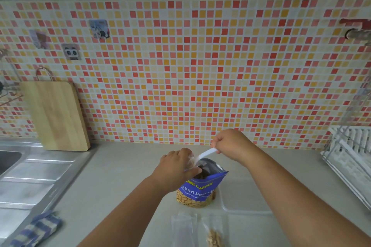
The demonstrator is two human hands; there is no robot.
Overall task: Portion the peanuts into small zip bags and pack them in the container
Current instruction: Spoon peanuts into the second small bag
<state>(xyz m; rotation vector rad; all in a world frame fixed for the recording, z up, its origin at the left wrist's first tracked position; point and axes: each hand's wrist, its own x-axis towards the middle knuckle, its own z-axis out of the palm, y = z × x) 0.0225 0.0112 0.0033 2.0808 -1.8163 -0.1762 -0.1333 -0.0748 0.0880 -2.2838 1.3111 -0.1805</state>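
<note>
Though half-hidden, "lted Peanuts" pouch (202, 187)

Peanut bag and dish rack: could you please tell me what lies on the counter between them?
In the head view, a clear plastic container sits between the peanut bag and the dish rack.

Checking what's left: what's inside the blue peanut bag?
Peanuts show at the mouth and lower window of the peanut bag. A white spoon reaches the opening, bowl hidden.

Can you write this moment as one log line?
left hand: holds small zip bag | right hand: holds white spoon at peanut bag mouth
</note>
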